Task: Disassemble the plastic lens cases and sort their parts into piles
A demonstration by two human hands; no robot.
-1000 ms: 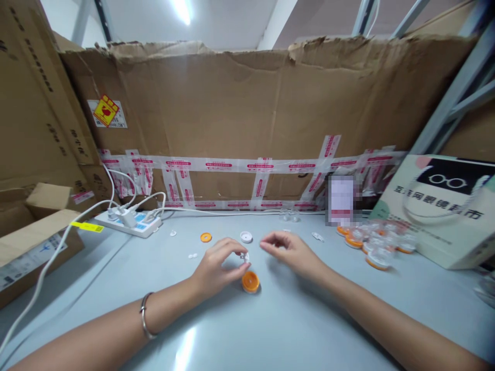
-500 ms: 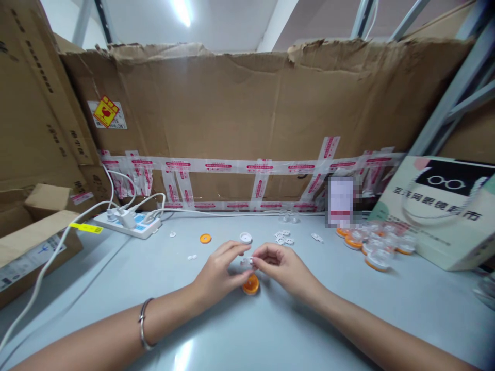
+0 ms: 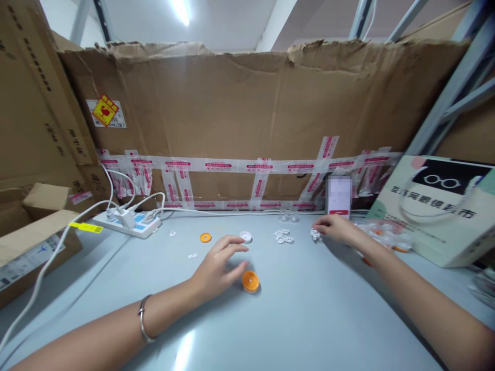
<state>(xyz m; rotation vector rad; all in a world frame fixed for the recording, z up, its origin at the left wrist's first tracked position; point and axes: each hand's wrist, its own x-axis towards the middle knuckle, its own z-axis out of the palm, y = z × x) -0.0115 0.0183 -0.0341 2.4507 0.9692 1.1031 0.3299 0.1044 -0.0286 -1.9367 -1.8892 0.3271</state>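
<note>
My left hand (image 3: 218,265) rests on the grey table (image 3: 301,319) with its fingers spread and nothing in them. Its thumb lies just beside an orange cap (image 3: 250,281). Farther right and back, my right hand (image 3: 335,228) has its fingers drawn together, and the tips pinch a small white part (image 3: 316,234) that lies on the table. A cluster of several small white parts (image 3: 283,237) sits between the hands. A white cap (image 3: 245,236) and an orange ring (image 3: 205,237) lie beyond my left hand.
A pile of clear and orange containers (image 3: 386,230) lies behind my right forearm, beside a paper bag (image 3: 436,206). A power strip (image 3: 129,222) with white cables sits at the back left. Cardboard boxes (image 3: 34,237) stand at the left, a taped cardboard wall (image 3: 247,118) behind.
My right hand left the middle, where both hands were pinched together over the orange cap, and moved right and back to the small white part. My left hand opened its fingers.
</note>
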